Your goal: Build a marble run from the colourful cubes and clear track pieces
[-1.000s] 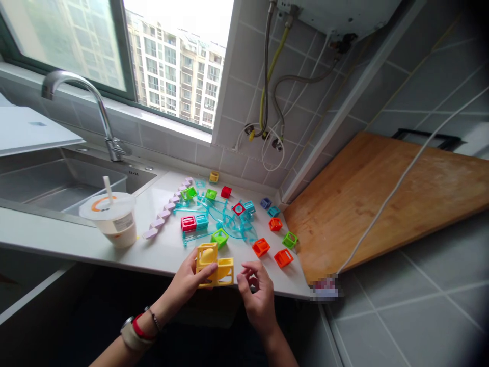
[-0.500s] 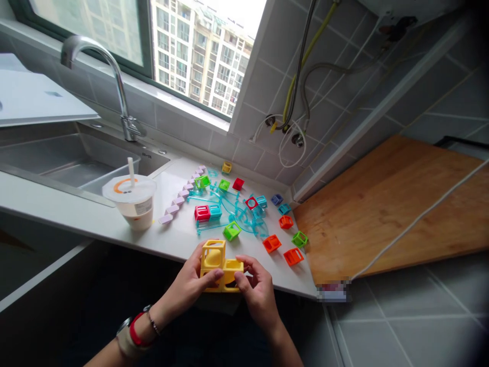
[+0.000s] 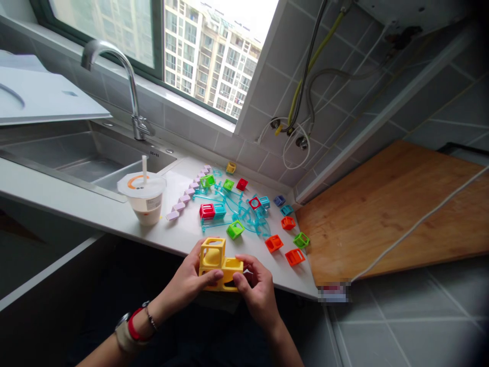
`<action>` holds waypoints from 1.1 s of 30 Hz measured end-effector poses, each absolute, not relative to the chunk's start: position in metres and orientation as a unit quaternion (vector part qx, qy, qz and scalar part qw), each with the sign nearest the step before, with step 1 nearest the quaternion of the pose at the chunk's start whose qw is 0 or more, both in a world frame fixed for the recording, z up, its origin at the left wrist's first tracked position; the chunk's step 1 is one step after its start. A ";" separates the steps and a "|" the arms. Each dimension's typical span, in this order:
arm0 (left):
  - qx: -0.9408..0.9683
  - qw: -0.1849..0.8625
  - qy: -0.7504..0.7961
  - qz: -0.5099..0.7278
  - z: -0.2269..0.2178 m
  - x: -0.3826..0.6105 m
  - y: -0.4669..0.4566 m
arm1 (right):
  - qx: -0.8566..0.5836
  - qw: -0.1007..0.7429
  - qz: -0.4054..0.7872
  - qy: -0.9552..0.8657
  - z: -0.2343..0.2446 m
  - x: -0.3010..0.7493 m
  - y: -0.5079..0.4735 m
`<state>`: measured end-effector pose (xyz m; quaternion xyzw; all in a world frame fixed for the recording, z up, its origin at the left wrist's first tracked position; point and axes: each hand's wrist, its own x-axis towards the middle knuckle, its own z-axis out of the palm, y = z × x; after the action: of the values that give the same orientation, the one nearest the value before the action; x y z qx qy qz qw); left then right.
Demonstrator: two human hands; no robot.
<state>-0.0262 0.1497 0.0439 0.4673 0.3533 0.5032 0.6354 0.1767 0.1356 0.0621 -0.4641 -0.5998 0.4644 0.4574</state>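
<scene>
Both hands hold a yellow block piece (image 3: 218,262) made of joined open cubes, just in front of the white counter (image 3: 95,204). My left hand (image 3: 189,280) grips its left side with thumb and fingers. My right hand (image 3: 256,286) pinches its right end. On the counter behind lie several small open cubes: a green cube (image 3: 235,229), a red and blue pair (image 3: 212,210), orange cubes (image 3: 272,243), and clear teal track pieces (image 3: 244,214). A row of pale purple pieces (image 3: 187,194) runs diagonally.
A lidded drink cup with a straw (image 3: 144,198) stands at the counter's left. Behind it are a steel sink (image 3: 72,158) and tap (image 3: 130,92). A wooden board (image 3: 385,204) with a white cord (image 3: 420,219) lies to the right. Hoses (image 3: 301,86) hang on the tiled wall.
My right hand, which hovered free beside the yellow piece, has closed onto its right end. The view shifted slightly, and both hands now hold the piece together.
</scene>
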 end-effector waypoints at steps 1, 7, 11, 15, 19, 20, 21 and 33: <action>0.465 0.638 0.353 0.502 0.045 -0.026 0.149 | -0.464 0.457 0.460 -0.603 0.063 0.177 0.135; 0.440 0.654 0.369 0.493 0.045 -0.024 0.147 | -0.460 0.459 0.438 -0.622 0.064 0.180 0.132; 0.402 0.672 0.373 0.498 0.048 -0.022 0.147 | -0.441 0.464 0.409 -0.650 0.065 0.183 0.130; 0.310 0.722 0.338 0.518 0.056 -0.017 0.147 | -0.423 0.468 0.335 -0.700 0.066 0.184 0.127; 0.270 0.728 0.317 0.545 0.061 -0.005 0.141 | -0.462 0.503 0.351 -0.641 0.057 0.175 0.125; 0.261 0.722 0.314 0.559 0.062 -0.002 0.139 | -0.472 0.516 0.377 -0.607 0.054 0.172 0.125; 0.254 0.714 0.312 0.573 0.063 0.001 0.137 | -0.476 0.525 0.410 -0.574 0.051 0.169 0.125; 0.239 0.698 0.323 0.593 0.062 0.013 0.130 | -0.409 0.536 0.600 -0.430 0.046 0.160 0.120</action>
<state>0.0131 0.1298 0.0616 0.2392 0.3226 0.5926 0.6982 0.1598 0.1197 0.0461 -0.4087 -0.4299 0.6002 0.5365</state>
